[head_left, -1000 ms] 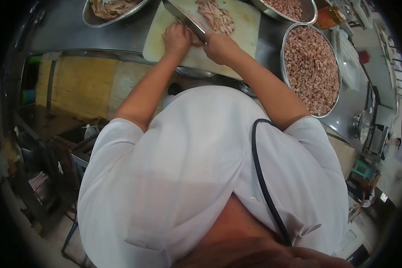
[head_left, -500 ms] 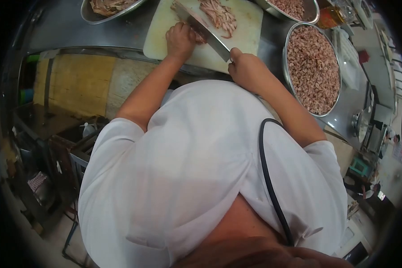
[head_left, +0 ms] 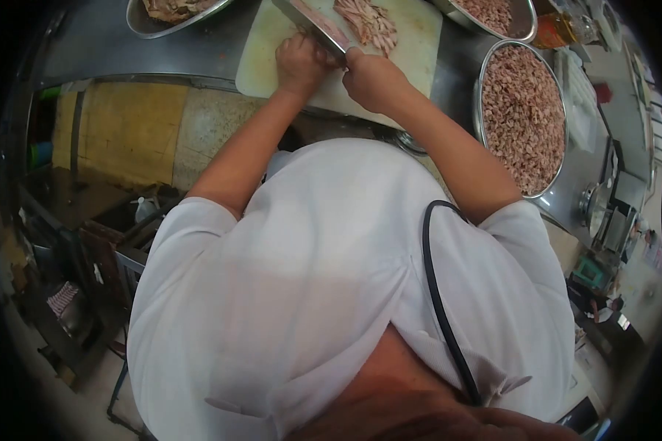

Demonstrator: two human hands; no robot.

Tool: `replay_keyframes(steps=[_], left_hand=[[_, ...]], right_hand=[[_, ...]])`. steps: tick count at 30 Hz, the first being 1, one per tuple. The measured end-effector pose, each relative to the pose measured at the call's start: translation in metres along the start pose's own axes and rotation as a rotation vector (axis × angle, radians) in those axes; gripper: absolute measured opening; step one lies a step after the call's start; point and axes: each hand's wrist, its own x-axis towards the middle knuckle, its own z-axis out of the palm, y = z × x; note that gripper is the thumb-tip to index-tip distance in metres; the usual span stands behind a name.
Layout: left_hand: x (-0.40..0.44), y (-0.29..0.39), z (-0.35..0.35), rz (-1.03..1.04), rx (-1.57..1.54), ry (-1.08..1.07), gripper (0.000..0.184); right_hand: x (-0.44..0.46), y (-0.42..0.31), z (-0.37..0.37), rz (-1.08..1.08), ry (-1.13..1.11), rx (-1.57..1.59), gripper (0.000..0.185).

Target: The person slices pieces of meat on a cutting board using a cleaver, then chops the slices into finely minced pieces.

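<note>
My right hand (head_left: 375, 79) is closed around the handle of a broad kitchen knife (head_left: 310, 23). Its blade slants up and left across the white cutting board (head_left: 412, 70). Beside the blade, my left hand (head_left: 300, 65) has its fingers curled down on a piece of meat, which the hand and the knife mostly hide. Beyond the blade, a pile of meat cut in strips (head_left: 366, 23) lies on the board.
To the right stands an oval metal tray (head_left: 481, 110) heaped with chopped meat. A metal bowl (head_left: 531, 22) of chopped meat and a bottle of amber liquid (head_left: 555, 31) are behind it. Another metal bowl (head_left: 151, 29) holding larger meat pieces sits at the upper left.
My right hand has moved left and up with the knife, close to my left hand. My left hand stays at nearly the same spot on the board.
</note>
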Motion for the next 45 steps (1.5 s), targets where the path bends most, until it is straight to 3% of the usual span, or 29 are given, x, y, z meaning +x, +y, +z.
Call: replay_keyframes(steps=[6, 15, 18, 21, 29, 37, 39, 45], left_hand=[[-0.003, -0.007, 0.009, -0.004, 0.042, 0.001, 0.017], [-0.004, -0.007, 0.003, 0.005, -0.014, -0.006, 0.015], [-0.007, -0.008, 0.0, -0.075, -0.163, 0.009, 0.013], [-0.008, -0.005, -0.006, 0.013, -0.22, 0.044, 0.013], [-0.012, -0.008, 0.004, 0.025, -0.054, 0.004, 0.018], [-0.007, -0.002, -0.004, 0.007, -0.08, -0.047, 0.016], [-0.006, 0.001, -0.009, -0.009, -0.11, -0.042, 0.014], [-0.017, 0.011, -0.006, 0.04, -0.117, -0.124, 0.013]], right_hand=[[-0.06, 0.003, -0.042, 0.119, -0.21, -0.049, 0.032], [0.03, 0.012, 0.023, 0.002, 0.06, 0.04, 0.032], [0.01, 0.021, 0.022, 0.007, 0.057, 0.037, 0.031], [-0.021, 0.025, 0.002, 0.024, 0.011, 0.022, 0.028], [-0.085, 0.003, -0.047, 0.122, -0.111, 0.017, 0.024], [-0.048, -0.013, -0.039, 0.146, -0.193, -0.019, 0.025], [-0.028, 0.0, -0.014, 0.046, -0.053, 0.021, 0.023], [0.054, -0.001, 0.015, 0.079, -0.003, 0.089, 0.035]])
